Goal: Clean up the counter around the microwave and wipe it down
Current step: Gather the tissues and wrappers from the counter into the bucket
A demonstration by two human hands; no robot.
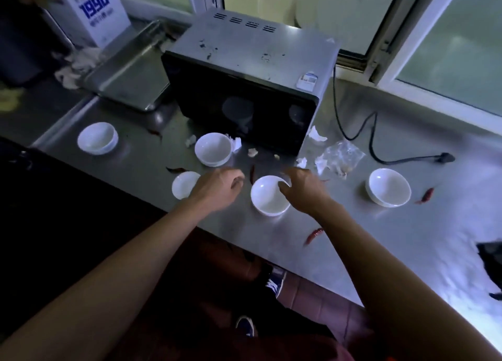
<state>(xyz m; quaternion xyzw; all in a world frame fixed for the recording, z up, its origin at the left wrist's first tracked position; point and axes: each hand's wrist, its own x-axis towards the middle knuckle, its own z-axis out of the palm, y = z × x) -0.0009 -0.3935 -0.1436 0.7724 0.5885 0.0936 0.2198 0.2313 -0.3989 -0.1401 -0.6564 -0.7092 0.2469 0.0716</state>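
Brushed stainless-steel counter [353, 241]: smooth, dull sheen, with a bright glare patch at the right end. Grey box-shaped microwave [244, 89]: top panel is matt painted metal, scuffed and chipped in dark spots; door is glossy black, mirror-like. Rectangular stainless-steel tray [130, 69]: smooth, satin finish. Five round white bowls, e.g. the one at centre [269, 197]: glazed ceramic by appearance, glossy, smooth. Crumpled clear plastic bag [342, 156]: thin, wrinkled, shiny. Torn white paper scraps [316, 135]: matt, crinkled. Dried red chillies [313, 234]: wrinkled skin. Black power cable [373, 132]: smooth, matt. White carton with blue print [89, 10]: matt cardboard.
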